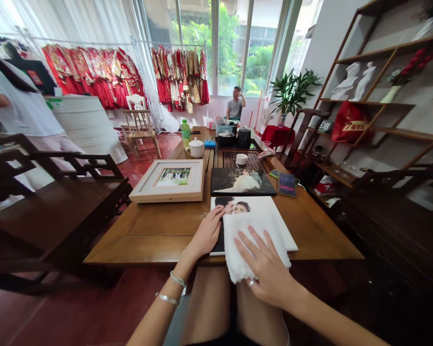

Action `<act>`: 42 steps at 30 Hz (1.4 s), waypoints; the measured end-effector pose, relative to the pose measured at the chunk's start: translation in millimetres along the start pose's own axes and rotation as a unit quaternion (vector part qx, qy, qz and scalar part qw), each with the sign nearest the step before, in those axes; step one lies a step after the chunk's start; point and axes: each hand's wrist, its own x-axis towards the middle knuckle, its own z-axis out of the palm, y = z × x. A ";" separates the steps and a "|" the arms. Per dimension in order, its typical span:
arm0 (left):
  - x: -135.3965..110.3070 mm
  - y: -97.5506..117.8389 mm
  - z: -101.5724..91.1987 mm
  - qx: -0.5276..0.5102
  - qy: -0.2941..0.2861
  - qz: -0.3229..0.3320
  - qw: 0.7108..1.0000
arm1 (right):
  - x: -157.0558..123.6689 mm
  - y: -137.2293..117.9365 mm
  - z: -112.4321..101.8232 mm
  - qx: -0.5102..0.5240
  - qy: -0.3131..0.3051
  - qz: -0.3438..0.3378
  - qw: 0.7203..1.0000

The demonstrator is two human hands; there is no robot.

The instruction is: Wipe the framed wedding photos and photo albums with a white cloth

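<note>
A photo panel [279, 218] with a portrait of two people lies at the front edge of the wooden table. Across its lower middle is spread a white towel [234, 250], which hangs a little over the table's edge. My right hand [261, 262] lies flat on the towel with its fingers apart. On the panel's left side rests my left hand [208, 233], fingers stretched out and touching the printed surface beside the towel. Just behind the panel is a darker photo panel [220, 180] showing a figure in a pale gown. The towel hides part of the portrait.
A light wooden picture frame [168, 196] lies at the left of the table [147, 240]. To the right stands a phone [286, 185] with its screen lit. Farther back are a lidded white cup [196, 147], a small white cup [241, 159], a green bottle [185, 132] and a kettle [244, 138].
</note>
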 end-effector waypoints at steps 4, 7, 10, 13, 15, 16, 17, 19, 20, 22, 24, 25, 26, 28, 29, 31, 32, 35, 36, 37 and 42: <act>-0.5 -1.1 -0.8 -0.008 0.002 0.013 1.000 | 24.2 10.6 -3.6 0.004 -0.010 0.035 0.999; -1.3 -2.2 -1.0 -0.013 0.001 0.013 1.000 | 57.3 27.0 -7.1 -0.014 0.004 0.086 0.996; -1.8 -2.5 -1.6 -0.016 -0.001 0.011 1.000 | 78.5 29.5 -7.1 -0.032 0.025 0.130 0.991; -1.7 -1.3 -2.9 -0.024 -0.002 0.012 1.000 | 73.9 9.7 -2.4 -0.035 0.038 0.123 0.991; -1.2 0.7 -4.0 -0.029 -0.002 0.011 1.000 | 58.6 -10.8 1.6 -0.024 0.029 0.099 0.994; -0.9 2.0 -4.5 -0.030 0.000 0.009 0.999 | 49.3 -20.8 3.1 -0.016 0.019 0.087 0.996; -0.6 3.4 -5.0 -0.031 0.002 0.007 1.000 | 40.1 -29.3 4.0 -0.006 0.008 0.076 0.997; -0.2 5.6 -5.7 -0.029 0.003 0.002 1.000 | 24.8 -38.9 3.2 0.015 -0.009 0.057 0.998; -0.2 6.2 -5.8 -0.028 0.002 0.000 1.000 | 20.0 -39.1 1.5 0.025 -0.012 0.050 0.998; -0.2 6.1 -5.5 -0.027 0.001 0.001 1.000 | 18.3 -29.7 -4.0 0.042 -0.011 0.044 0.998; -0.5 4.4 -4.7 -0.024 0.002 0.004 1.000 | 27.7 -9.9 -11.3 0.048 -0.004 0.052 0.997; -0.7 3.2 -4.2 -0.022 0.003 0.007 1.000 | 36.2 2.4 -15.1 0.047 0.001 0.059 0.997; -0.9 2.0 -3.6 -0.021 0.004 0.010 1.000 | 46.7 15.2 -19.1 0.044 0.006 0.066 0.997; -1.3 -0.1 -2.7 -0.018 0.006 0.015 1.000 | 71.7 39.7 -26.9 0.041 0.015 0.080 0.996; -1.5 -0.8 -2.4 -0.016 0.006 0.017 1.000 | 85.3 50.1 -30.8 0.049 0.015 0.086 0.995; -1.9 -1.7 -1.9 -0.014 0.007 0.015 1.000 | 112.2 65.0 -38.0 0.065 0.003 0.075 0.995; -2.0 -1.9 -1.7 -0.013 0.007 0.013 1.000 | 125.0 69.2 -41.0 0.074 -0.005 0.065 0.995; -2.2 -2.1 -1.5 -0.009 0.008 0.007 1.000 | 158.0 71.2 -45.8 0.092 -0.019 0.038 0.995; -2.2 -2.2 -1.6 -0.009 0.008 0.006 1.000 | 166.7 69.5 -45.7 0.096 -0.020 0.034 0.995; -2.1 -2.3 -1.7 -0.009 0.007 0.007 1.000 | 173.8 67.5 -44.9 0.098 -0.021 0.030 0.994; -2.2 -1.8 -2.9 -0.005 0.003 0.008 1.000 | 183.6 64.3 -34.8 0.109 -0.013 0.006 0.994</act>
